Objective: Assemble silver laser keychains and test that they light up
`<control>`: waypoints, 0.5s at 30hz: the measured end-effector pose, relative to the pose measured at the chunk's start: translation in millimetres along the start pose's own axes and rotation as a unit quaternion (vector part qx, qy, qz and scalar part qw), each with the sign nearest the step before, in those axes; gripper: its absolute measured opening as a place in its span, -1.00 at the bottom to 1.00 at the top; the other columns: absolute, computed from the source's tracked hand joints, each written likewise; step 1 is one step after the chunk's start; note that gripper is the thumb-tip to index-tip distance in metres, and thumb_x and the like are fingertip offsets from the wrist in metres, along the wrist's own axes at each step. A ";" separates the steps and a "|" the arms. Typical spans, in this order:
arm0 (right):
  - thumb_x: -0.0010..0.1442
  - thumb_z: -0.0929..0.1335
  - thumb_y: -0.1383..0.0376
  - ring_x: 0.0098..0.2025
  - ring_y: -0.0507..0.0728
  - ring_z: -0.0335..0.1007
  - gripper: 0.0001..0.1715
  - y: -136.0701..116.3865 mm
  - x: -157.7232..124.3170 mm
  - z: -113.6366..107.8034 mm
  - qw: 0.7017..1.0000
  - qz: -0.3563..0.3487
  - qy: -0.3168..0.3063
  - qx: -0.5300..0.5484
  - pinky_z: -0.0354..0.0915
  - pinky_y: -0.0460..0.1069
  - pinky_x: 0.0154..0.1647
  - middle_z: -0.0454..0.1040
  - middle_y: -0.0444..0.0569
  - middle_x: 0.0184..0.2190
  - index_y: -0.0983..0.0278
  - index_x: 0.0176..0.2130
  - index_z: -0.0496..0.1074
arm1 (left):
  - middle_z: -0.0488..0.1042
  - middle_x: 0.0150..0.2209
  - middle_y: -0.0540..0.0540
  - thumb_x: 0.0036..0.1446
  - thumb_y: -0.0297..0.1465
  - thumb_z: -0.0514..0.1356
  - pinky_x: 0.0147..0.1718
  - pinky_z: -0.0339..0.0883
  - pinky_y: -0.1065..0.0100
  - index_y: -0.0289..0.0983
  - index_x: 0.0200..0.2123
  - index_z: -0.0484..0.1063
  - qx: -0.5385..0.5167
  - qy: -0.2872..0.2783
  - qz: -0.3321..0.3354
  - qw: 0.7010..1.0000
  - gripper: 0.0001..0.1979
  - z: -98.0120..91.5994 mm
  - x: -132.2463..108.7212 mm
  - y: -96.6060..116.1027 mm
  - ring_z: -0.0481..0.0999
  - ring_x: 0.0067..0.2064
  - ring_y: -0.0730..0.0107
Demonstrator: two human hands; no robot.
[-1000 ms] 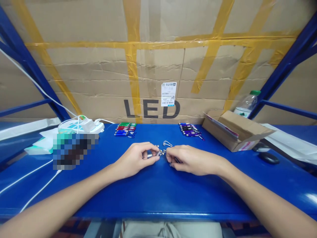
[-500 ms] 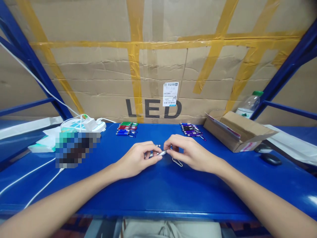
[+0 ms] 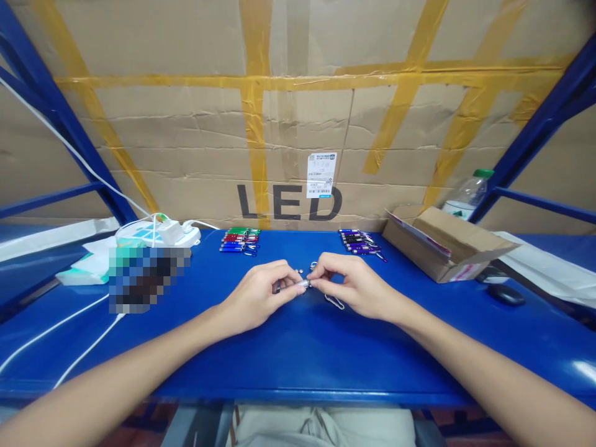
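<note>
Head view: left hand (image 3: 258, 293) and right hand (image 3: 356, 287) both pinch the small silver flashlight (image 3: 302, 285); apparently joining parts, needing steady alignment.

Both forearms bare, entering from lower corners, converging toward centre.
Left hand (image 3: 258, 292): knuckles up, fingers curled, thumb and forefinger pinched closed at tips, pointing right.
Right hand (image 3: 356, 285): mirrored pose, knuckles up, thumb and forefinger pinched closed, pointing left.
Pinch points of two hands meet at midline, fingertips nearly touching.
Wrists low, roughly straight.
Remaining fingers of each hand loosely tucked.
</note>
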State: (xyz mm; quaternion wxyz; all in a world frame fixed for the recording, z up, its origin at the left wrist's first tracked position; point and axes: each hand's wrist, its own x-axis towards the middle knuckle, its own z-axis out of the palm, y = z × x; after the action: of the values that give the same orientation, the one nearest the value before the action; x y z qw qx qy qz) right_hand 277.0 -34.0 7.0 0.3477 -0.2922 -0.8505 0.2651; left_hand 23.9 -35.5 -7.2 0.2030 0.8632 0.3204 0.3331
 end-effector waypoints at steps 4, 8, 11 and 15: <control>0.38 0.44 0.18 -0.40 0.04 0.28 -0.77 0.1 0.8 6.4 0.990 0.102 -0.014 0.093 0.18 -0.05 -0.37 0.45 -0.16 -0.42 0.26 -0.28 0.49 | 0.51 -0.27 -0.06 0.49 -0.35 0.23 -0.21 0.32 0.33 -0.28 -0.09 0.58 0.120 0.012 0.110 0.987 -0.85 -0.6 -3.3 -4.3 0.46 -0.23 0.32; 0.23 0.53 0.11 -0.43 0.03 0.25 -0.70 2.3 3.5 10.5 0.968 0.172 -0.006 0.180 0.16 -0.05 -0.40 0.45 -0.17 -0.46 0.26 -0.32 0.49 | 0.51 -0.27 -0.11 0.54 -0.36 0.14 -0.23 0.34 0.30 -0.32 -0.10 0.53 0.240 0.037 0.201 0.949 -0.80 -1.5 -3.2 -4.6 0.43 -0.25 0.28; 0.07 0.61 0.12 -0.43 0.05 0.33 -0.65 2.6 5.7 11.6 0.943 0.232 0.002 0.240 0.21 -0.04 -0.39 0.50 -0.14 -0.46 0.27 -0.34 0.53 | 0.49 -0.33 -0.09 0.56 -0.37 0.11 -0.27 0.32 0.28 -0.31 -0.13 0.52 0.332 0.066 0.257 0.905 -0.78 -2.4 -1.7 -1.0 0.40 -0.30 0.27; -0.03 0.65 0.19 -0.43 0.01 0.34 -0.66 0.0 7.5 12.4 0.898 0.278 0.019 0.340 0.23 -0.06 -0.38 0.59 -0.08 -0.39 0.29 -0.37 0.55 | 0.50 -0.33 -0.09 0.53 -0.44 0.14 -0.32 0.29 0.27 -0.32 -0.10 0.52 0.386 0.099 0.296 0.868 -0.84 -4.6 -0.7 4.0 0.39 -0.32 0.28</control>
State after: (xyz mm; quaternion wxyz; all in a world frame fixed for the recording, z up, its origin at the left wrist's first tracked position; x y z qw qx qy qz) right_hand 263.3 -32.0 2.6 0.3539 -0.3859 -0.5857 0.6187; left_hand 21.9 -38.2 -2.1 -0.2874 0.8894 0.1717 0.3114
